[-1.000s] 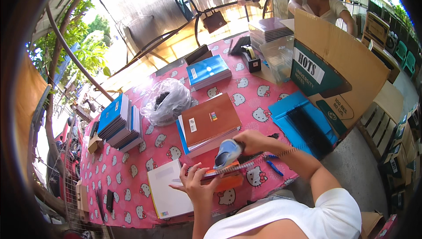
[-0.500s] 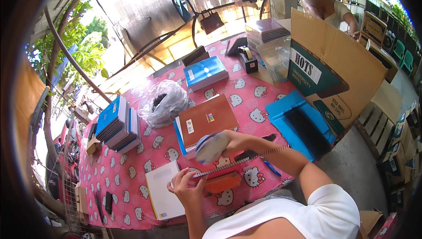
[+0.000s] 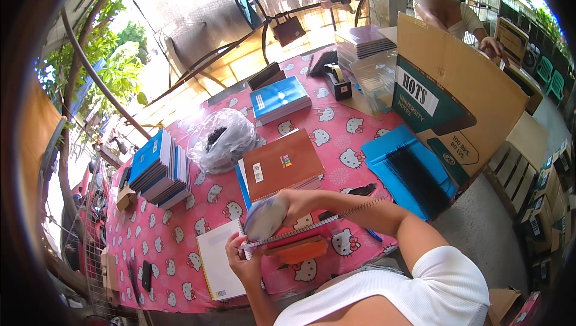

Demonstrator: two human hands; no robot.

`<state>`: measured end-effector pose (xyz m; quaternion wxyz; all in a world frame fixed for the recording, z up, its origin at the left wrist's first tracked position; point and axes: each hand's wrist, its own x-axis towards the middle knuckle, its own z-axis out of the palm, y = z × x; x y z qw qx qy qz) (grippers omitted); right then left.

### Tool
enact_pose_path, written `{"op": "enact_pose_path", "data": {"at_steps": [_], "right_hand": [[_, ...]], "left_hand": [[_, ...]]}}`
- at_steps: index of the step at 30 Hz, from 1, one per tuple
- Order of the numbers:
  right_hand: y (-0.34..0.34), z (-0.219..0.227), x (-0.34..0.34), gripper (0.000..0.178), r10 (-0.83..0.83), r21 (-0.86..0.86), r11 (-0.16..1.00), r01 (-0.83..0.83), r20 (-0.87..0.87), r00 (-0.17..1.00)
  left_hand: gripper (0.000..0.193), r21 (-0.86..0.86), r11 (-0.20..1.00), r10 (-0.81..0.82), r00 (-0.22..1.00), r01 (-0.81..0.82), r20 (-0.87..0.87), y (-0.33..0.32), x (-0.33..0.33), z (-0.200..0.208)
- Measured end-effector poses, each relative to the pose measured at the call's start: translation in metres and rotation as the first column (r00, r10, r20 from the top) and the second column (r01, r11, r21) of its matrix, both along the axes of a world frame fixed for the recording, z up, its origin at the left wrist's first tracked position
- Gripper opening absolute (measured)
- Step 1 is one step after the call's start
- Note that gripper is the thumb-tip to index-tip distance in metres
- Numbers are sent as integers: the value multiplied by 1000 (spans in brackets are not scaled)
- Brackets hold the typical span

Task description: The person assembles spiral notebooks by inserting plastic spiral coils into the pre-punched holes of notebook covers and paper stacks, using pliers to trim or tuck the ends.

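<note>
Between the fingers of my left hand (image 3: 243,260) is the near-left end of a spiral-edged notebook (image 3: 285,236). A long wire coil (image 3: 360,208) runs along that edge and sticks out past it to the right, under my right forearm. My right hand (image 3: 292,206) is closed around a rounded grey-blue object (image 3: 264,219), blurred, whose kind I cannot make out; it is just above the coil's left end. An orange block (image 3: 300,250) lies below the coil. A white-paged spiral notebook (image 3: 221,260) lies flat beside my left hand.
Brown notebooks (image 3: 282,167) lie ahead, with a plastic bag (image 3: 219,140) and stacked blue notebooks (image 3: 159,167) to the left. More blue notebooks (image 3: 281,99), a tape dispenser (image 3: 340,83), black coils (image 3: 417,176) and a large carton (image 3: 456,98) stand farther off. Another person is behind the carton.
My right hand and the rounded object have moved left and down along the coil, toward my left hand. My left hand has shifted slightly left. The person behind the carton has moved a hand.
</note>
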<state>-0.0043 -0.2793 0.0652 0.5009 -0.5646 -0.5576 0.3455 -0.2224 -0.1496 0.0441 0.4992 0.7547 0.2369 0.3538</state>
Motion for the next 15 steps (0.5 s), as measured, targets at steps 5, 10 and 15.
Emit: {"op": "enact_pose_path", "data": {"at_steps": [5,10,15], "right_hand": [[8,6,-1,47,21,-84,996,-26,-49,999],[22,5,0,47,-101,-94,986,138,320,942],[27,2,-13,49,28,-5,1000,-27,147,989]], "left_hand": [[59,-278,956,-52,985,97,165,7,-3,2],[36,-418,883,-10,898,214,439,36,-11,-28],[20,-483,777,-74,821,404,566,46,-19,-44]]}}
